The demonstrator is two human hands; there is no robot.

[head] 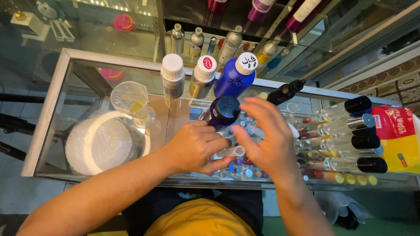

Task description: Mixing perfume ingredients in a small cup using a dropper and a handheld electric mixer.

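Note:
My left hand (pixel 195 145) is closed around a small clear vial (pixel 232 151), held over the glass counter (pixel 65 74). My right hand (pixel 267 137) hovers just right of it with fingers spread, apparently holding a thin syringe-like tube (pixel 256 131) whose grip I cannot make out clearly. Directly behind both hands stands a dark blue bottle (pixel 224 110) with a black cap.
Three capped bottles (pixel 173 76) (pixel 203 76) (pixel 236 76) stand behind. A clear measuring cup (pixel 130 99) with yellow liquid sits left, above a white round container (pixel 99 142). Clear black-capped spray bottles (pixel 350 140) lie right, beside a red-yellow package (pixel 400 137). A black dropper bottle (pixel 285 91) lies tilted.

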